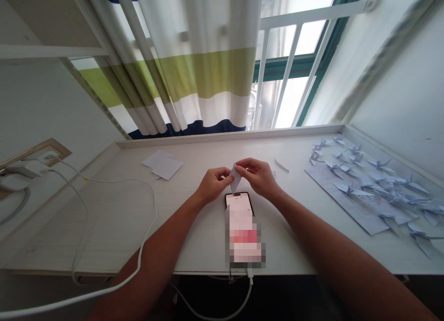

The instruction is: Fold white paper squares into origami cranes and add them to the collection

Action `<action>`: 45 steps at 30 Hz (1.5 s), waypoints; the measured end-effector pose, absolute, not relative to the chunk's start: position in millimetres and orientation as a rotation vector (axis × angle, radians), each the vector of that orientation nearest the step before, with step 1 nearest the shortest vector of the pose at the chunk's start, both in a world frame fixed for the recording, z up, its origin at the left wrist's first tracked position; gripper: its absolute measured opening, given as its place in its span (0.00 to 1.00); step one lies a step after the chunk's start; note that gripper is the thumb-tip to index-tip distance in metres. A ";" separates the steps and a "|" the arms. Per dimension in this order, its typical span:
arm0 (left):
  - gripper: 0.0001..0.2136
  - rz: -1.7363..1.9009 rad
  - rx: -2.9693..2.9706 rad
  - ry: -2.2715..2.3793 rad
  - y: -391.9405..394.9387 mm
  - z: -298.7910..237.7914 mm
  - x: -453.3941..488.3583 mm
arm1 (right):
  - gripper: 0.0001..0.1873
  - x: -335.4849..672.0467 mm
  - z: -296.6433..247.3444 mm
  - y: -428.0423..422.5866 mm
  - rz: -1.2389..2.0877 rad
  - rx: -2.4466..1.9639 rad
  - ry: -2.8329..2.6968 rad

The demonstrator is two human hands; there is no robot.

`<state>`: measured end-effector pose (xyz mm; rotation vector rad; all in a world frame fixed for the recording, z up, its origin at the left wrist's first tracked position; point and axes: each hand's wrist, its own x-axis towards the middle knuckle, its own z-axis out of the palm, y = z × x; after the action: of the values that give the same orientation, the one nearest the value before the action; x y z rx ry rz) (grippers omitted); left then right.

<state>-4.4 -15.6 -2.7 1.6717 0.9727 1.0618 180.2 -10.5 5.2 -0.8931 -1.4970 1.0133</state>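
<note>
Overall, a pale woodgrain desk (104,233) runs beneath a barred window (294,48) and striped curtain (194,66). A folded white paper (236,178) is held above a smartphone (239,199), its long axis near upright and its tip pointing away from the person. The left hand (213,184) and right hand (258,176), both partly closed, pinch it between their fingers. The smartphone lies close to the desk's front edge. A loose paper sheet (162,165) sits well left; paper cranes (381,182) rest on a printed sheet (347,203) well right.
</note>
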 end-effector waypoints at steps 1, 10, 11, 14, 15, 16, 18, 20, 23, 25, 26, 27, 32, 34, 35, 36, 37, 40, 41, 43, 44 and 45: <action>0.07 1.055 1.716 0.987 -16.9 -1.1 -4.0 | 0.15 180.0 5.7 -11.0 1.019 -0.894 -1.490; 0.06 1.075 1.808 1.042 -19.2 5.1 -6.9 | 0.17 183.1 10.8 -12.4 1.025 -0.896 -1.589; 0.06 1.080 1.785 1.035 -18.5 4.6 -7.9 | 0.17 183.1 11.0 -12.2 1.032 -0.877 -1.604; 0.06 1.084 1.670 0.981 -17.4 3.5 -9.7 | 0.19 182.2 10.6 -11.4 1.117 -0.786 -1.597; 0.06 1.083 1.628 0.953 -17.6 3.7 -9.7 | 0.19 181.7 10.6 -11.2 1.158 -0.754 -1.582; 0.06 1.082 1.591 0.923 -17.9 4.1 -9.6 | 0.19 181.3 10.7 -11.1 1.194 -0.729 -1.565; 0.06 1.083 1.534 0.875 -19.0 6.0 -8.7 | 0.19 180.7 11.7 -11.5 1.242 -0.704 -1.538; 0.06 1.087 1.500 0.860 -20.3 8.6 -7.6 | 0.18 180.9 13.5 -12.2 1.253 -0.708 -1.500; 0.05 1.078 1.479 0.878 -21.7 11.6 -7.0 | 0.18 182.9 16.5 -13.5 1.247 -0.727 -1.444; 0.05 1.064 1.487 0.897 -22.2 12.4 -7.7 | 0.18 184.2 18.0 -14.3 1.238 -0.744 -1.448; 0.05 1.055 1.497 0.907 -22.3 12.4 -8.4 | 0.18 184.7 18.6 -14.7 1.230 -0.757 -1.460; 0.05 1.047 1.512 0.917 -22.3 12.4 -9.2 | 0.17 184.9 19.0 -15.1 1.219 -0.774 -1.476; 0.08 1.054 1.665 0.986 -21.5 11.4 -12.1 | 0.15 184.7 20.3 -17.2 1.139 -0.887 -1.571; 0.10 1.079 1.725 1.001 -21.1 10.6 -12.0 | 0.15 185.0 20.3 -17.5 1.101 -0.919 -1.599; 0.10 1.083 1.742 1.004 -21.0 10.0 -11.8 | 0.15 185.2 20.1 -17.3 1.089 -0.929 -1.608; 0.11 1.078 1.751 1.004 -21.0 9.5 -11.6 | 0.15 185.3 19.7 -16.9 1.086 -0.935 -1.612; 0.12 1.069 1.755 1.001 -21.0 9.1 -11.5 | 0.15 185.4 19.2 -16.3 1.094 -0.935 -1.608; 0.12 1.058 1.792 0.992 -20.8 8.1 -12.5 | 0.17 185.2 17.2 -13.3 1.194 -0.895 -1.543; 0.13 1.063 1.805 0.987 -20.5 7.8 -13.2 | 0.18 185.1 16.7 -12.1 1.245 -0.873 -1.509; 0.13 1.072 1.805 0.972 -19.3 6.7 -15.2 | 0.19 185.4 16.3 -10.4 1.326 -0.832 -1.441; 0.13 1.072 1.790 0.963 -18.5 6.0 -16.2 | 0.19 185.8 16.5 -10.0 1.334 -0.822 -1.418; 0.14 1.073 1.768 0.953 -17.8 5.4 -17.2 | 0.19 186.3 17.1 -10.0 1.317 -0.817 -1.406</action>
<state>-17.2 -17.8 5.4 1.7684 0.9534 1.0726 186.3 -10.0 17.1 -0.8166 -1.4059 1.3174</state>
